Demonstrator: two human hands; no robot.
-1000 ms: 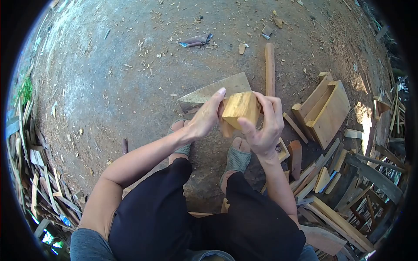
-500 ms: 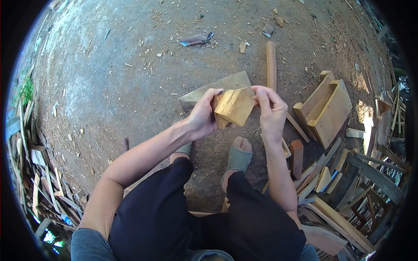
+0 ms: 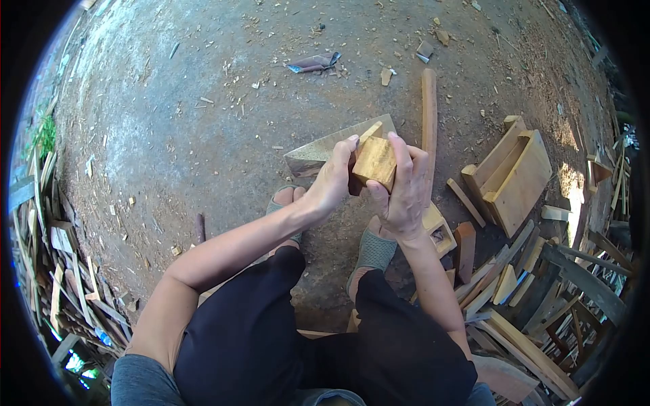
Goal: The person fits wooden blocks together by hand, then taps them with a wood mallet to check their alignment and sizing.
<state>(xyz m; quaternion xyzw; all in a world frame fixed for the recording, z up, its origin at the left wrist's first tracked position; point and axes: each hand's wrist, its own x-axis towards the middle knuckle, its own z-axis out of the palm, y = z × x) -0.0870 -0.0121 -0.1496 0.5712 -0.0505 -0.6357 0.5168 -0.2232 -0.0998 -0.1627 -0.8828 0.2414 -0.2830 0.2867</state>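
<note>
A small light-brown wooden block (image 3: pixel 376 162) is held up between my two hands above the ground. My left hand (image 3: pixel 331 177) grips its left side, with the thumb near the top. Fingers and thumb of my right hand (image 3: pixel 401 186) close around the right side. A thin wooden edge sticks up behind the block's upper face. Beneath and behind the hands lies a grey angular slab (image 3: pixel 318 150), partly hidden by them. To the right of my right hand is a long wooden handle (image 3: pixel 429 111).
An open wooden box (image 3: pixel 518 186) stands at the right, near a small wooden piece with a hollow (image 3: pixel 439 232). Scrap wood (image 3: pixel 535 352) is piled at lower right, more (image 3: pixel 57 271) at the left. A crumpled wrapper (image 3: pixel 315 63) lies ahead. My sandalled feet (image 3: pixel 374 250) are below.
The block has been turned and now shows a different face. My right hand has moved from a fingertip touch at its edge to a fuller grip. The view has shifted slightly.
</note>
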